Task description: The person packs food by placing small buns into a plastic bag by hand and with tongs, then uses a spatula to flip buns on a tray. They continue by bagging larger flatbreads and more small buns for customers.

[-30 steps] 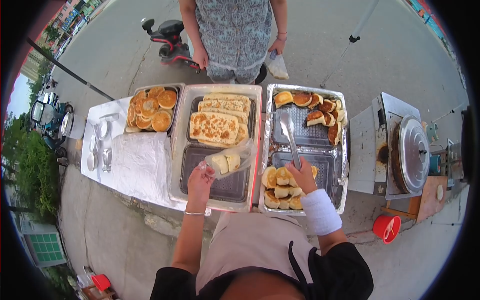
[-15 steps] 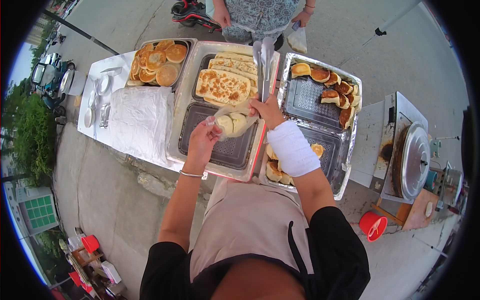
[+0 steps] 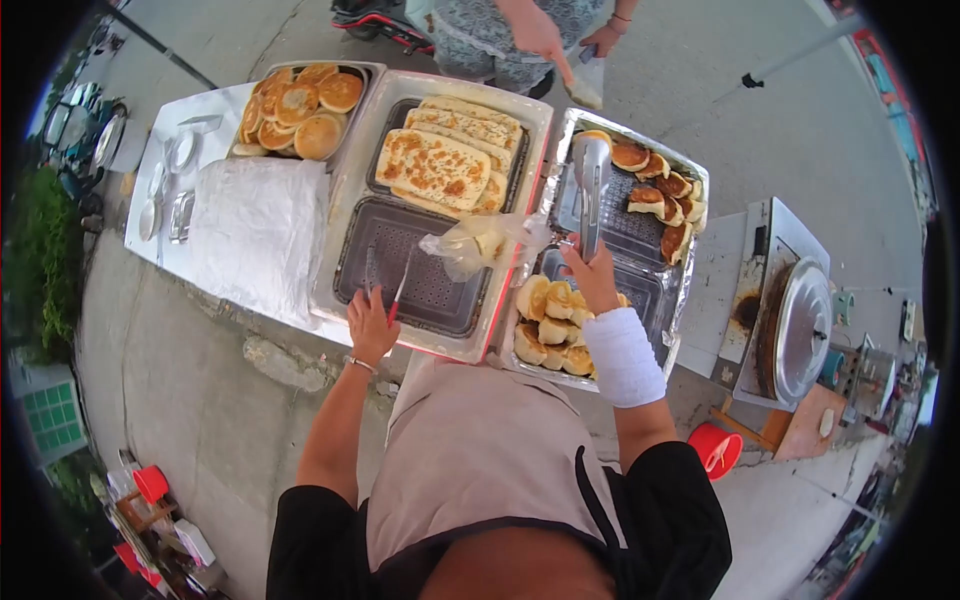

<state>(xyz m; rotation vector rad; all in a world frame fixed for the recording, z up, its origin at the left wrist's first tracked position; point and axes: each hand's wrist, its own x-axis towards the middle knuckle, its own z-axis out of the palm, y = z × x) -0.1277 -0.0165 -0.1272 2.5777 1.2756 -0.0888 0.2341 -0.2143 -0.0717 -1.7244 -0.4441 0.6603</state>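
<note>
My right hand (image 3: 597, 280), above a white wrist wrap, is closed on metal tongs (image 3: 591, 195) pointing away from me. My left hand (image 3: 372, 328) is at the near edge of the dark perforated tray (image 3: 365, 235), fingers apart, beside a red-handled knife (image 3: 397, 300); whether it touches the handle is unclear. A clear plastic bag (image 3: 480, 247) with pale food inside lies between my hands, across the tray's right rim. Flat topped breads (image 3: 435, 165) fill the tray behind. Pale buns (image 3: 548, 315) sit near my right hand.
Round flatbreads (image 3: 297, 103) and a white cloth (image 3: 258, 225) are at left. Browned dumplings (image 3: 668, 190) fill part of the right foil tray. A lidded pan (image 3: 803, 328) stands far right. Another person's hand (image 3: 540, 35) reaches toward the table.
My left hand has left the bag and moved down-left, uncovering the knife. My right hand has moved right with the tongs. The other person's hand has come forward.
</note>
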